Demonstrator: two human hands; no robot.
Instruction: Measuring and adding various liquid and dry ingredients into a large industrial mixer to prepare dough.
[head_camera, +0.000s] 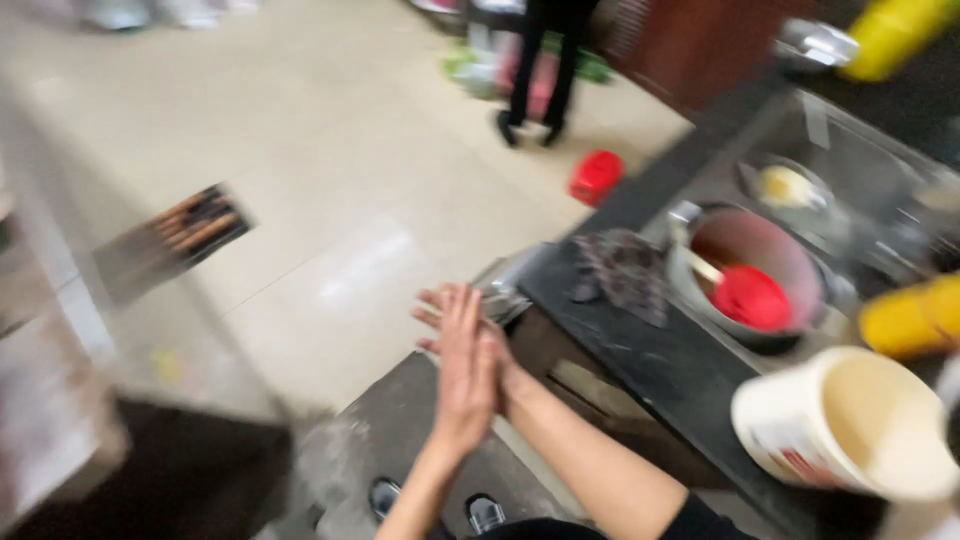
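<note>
Head view, blurred. Lower centre: left hand (462, 372) and right hand (492, 352) pressed palm to palm, fingers flat and extended, holding nothing. Right of them, a dark tabletop (650, 370) carries a dark cloth (625, 272), a metal pot (748, 270) containing a red ladle (748, 297), and a cream bucket (850, 425) at lower right. Upper centre: a red object (596, 177) on the floor (330, 160), near a standing person's legs (545, 65).
</note>
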